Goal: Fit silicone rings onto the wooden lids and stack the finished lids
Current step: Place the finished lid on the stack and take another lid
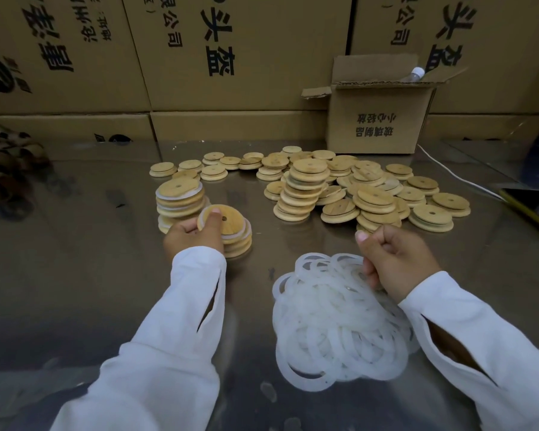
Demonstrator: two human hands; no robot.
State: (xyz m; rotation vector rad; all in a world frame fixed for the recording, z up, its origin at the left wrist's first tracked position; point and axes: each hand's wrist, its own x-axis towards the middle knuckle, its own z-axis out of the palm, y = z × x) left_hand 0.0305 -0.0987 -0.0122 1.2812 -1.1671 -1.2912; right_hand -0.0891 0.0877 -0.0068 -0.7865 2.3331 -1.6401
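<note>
Left hand (196,237) fingers pinching ringed lid (223,217) over short stack (238,244), centre-left of frame; worth squaring edges before releasing. Right hand (399,259) fingers curling at ring pile (333,321), lower centre; whether gripping a ring, cannot tell.

Only one view is given, worn at head height and aimed forward and down over the table (84,275). It's set pretty close: the left hand (193,236) and right hand (399,259) are caught mid-frame, cartons (246,98) at the back.
</note>
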